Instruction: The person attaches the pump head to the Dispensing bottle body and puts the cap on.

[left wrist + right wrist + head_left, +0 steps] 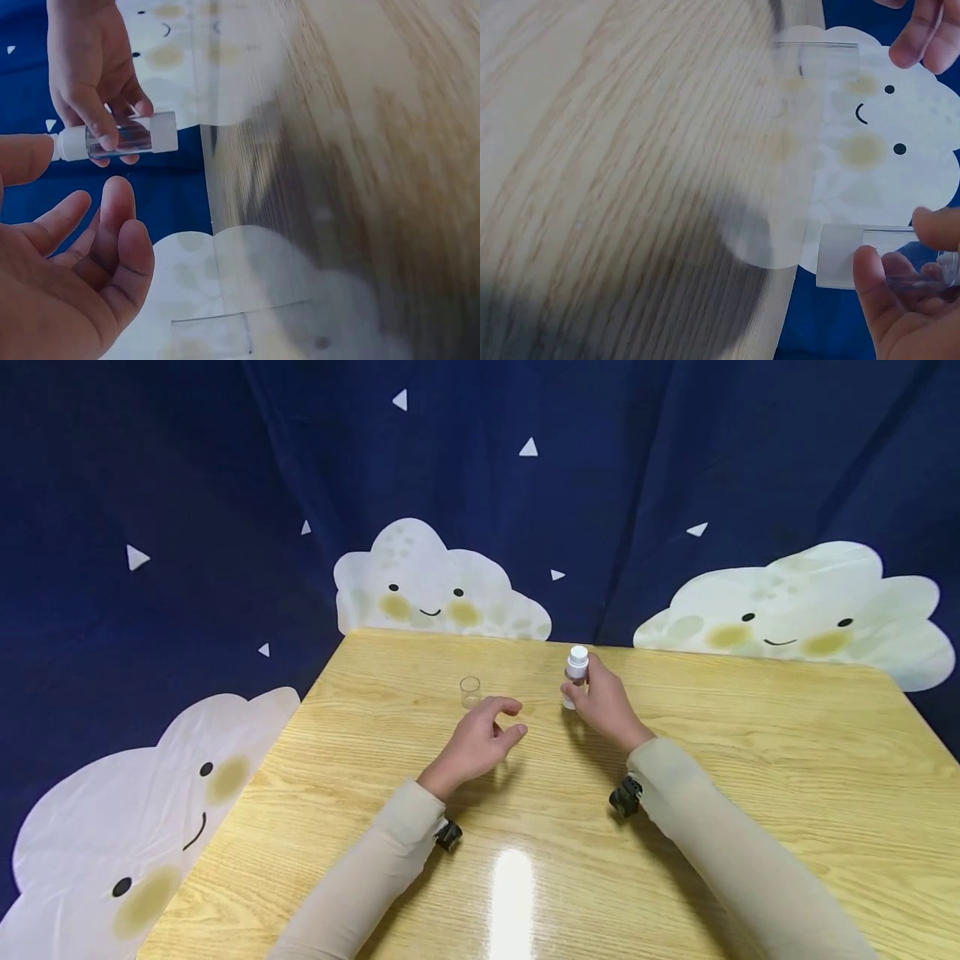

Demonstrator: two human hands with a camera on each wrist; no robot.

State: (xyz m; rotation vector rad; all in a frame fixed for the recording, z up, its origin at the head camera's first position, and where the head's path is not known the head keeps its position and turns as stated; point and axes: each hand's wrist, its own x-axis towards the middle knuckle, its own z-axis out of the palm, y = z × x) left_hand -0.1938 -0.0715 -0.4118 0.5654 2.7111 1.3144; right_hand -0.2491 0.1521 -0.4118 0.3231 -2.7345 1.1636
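Observation:
My right hand (604, 702) grips a small bottle (577, 667) upright near the back of the table. The bottle has a white top with a narrower tip, a clear middle and a white base (836, 256); fingers and thumb wrap its clear part. To the left, my left hand (478, 745) hovers over the wood with thumb and fingers loosely bent and apart, nothing between them. Just beyond it stands a clear, cup-like cylinder (470, 693) on the table. In the left wrist view, the left thumb (24, 159) overlaps the bottle's tip.
The light wooden table (570, 877) reaches back to a dark blue curtain (480, 460) printed with white clouds and triangles. Small black devices, one of them the left wrist camera (448, 835), sit at both sleeve cuffs.

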